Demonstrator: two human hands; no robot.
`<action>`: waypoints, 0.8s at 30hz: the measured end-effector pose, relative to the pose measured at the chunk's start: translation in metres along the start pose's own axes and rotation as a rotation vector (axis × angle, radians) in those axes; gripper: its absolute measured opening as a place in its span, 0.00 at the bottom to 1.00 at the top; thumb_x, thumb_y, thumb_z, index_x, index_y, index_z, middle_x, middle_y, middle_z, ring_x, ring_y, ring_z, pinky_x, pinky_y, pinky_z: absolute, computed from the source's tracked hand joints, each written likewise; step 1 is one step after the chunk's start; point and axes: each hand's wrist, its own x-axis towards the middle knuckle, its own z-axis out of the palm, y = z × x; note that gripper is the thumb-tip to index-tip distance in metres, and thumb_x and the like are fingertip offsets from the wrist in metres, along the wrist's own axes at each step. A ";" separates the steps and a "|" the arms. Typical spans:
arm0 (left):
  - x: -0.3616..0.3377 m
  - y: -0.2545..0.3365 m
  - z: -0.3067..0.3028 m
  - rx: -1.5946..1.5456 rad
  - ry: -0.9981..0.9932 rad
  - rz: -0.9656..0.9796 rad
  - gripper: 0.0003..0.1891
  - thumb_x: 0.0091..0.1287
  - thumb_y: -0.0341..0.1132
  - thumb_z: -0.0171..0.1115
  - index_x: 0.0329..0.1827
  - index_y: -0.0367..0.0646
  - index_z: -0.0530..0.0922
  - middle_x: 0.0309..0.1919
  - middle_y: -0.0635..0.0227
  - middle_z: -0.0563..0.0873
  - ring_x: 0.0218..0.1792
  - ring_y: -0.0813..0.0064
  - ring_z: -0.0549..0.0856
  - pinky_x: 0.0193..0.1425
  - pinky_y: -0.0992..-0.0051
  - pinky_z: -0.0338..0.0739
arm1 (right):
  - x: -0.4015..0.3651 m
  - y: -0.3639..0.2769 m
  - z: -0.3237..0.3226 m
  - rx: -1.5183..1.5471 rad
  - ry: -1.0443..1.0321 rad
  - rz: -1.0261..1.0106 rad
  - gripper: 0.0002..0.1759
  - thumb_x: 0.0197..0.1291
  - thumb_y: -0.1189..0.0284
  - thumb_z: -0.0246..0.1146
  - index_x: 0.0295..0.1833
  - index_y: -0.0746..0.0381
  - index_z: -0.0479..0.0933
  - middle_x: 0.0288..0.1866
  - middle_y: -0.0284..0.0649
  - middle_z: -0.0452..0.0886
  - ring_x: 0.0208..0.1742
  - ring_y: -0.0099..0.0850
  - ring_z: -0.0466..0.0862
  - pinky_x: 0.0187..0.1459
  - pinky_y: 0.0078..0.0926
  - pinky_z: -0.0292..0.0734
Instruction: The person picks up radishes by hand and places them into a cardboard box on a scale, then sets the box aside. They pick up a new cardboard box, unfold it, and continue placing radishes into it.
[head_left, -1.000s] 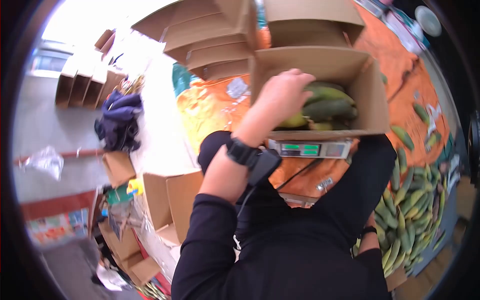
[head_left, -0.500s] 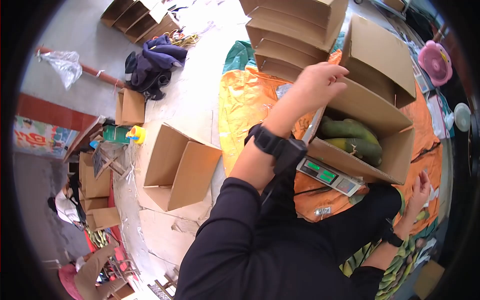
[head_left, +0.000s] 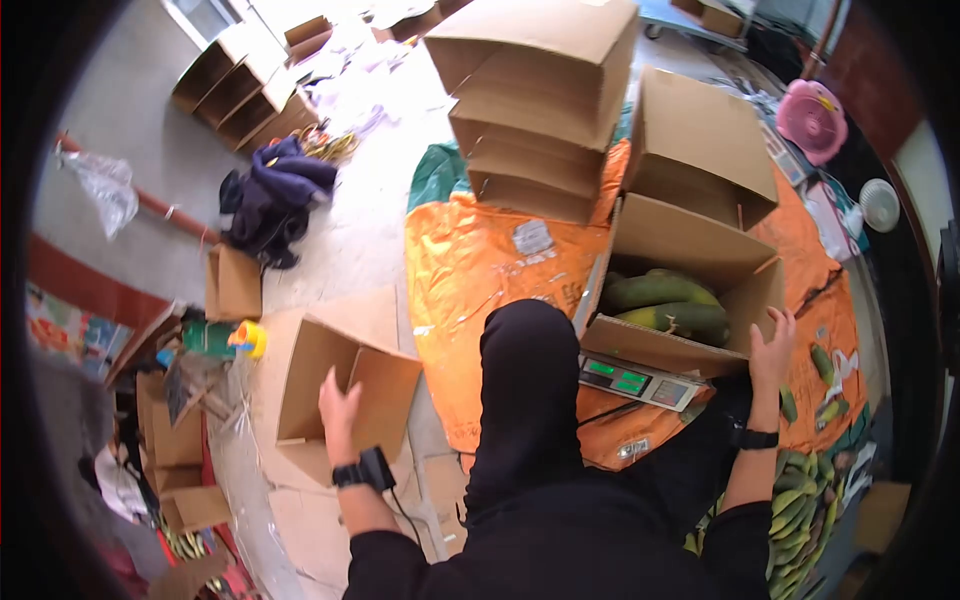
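My left hand (head_left: 340,405) reaches over an open cardboard box (head_left: 388,385) on the floor at the left, fingers spread. My right hand (head_left: 772,345), its fingers apart, is at the right corner of another open carton (head_left: 690,238). Inside that carton lie large, long green gourds (head_left: 665,293). It rests on a digital scale (head_left: 640,383) with lit green displays, just beyond my knees.
Stacked open cartons (head_left: 535,110) and another box (head_left: 700,140) stand beyond the scale on an orange tarp (head_left: 480,270). Many long green vegetables (head_left: 800,510) lie at the lower right. A pink basin (head_left: 812,122) and dark clothing (head_left: 268,205) are farther off.
My left hand has swung from above the gourd carton leftward to the box on the floor. My right hand has moved up to the carton's right corner. The view has shifted.
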 end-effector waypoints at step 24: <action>-0.007 0.094 -0.077 -1.354 0.089 -0.195 0.17 0.66 0.26 0.61 0.57 0.31 0.73 0.50 0.57 0.83 0.47 0.64 0.84 0.54 0.67 0.80 | -0.010 -0.029 -0.010 -0.037 0.132 0.103 0.15 0.50 0.72 0.67 0.46 0.59 0.77 0.65 0.45 0.69 0.61 0.48 0.72 0.60 0.41 0.70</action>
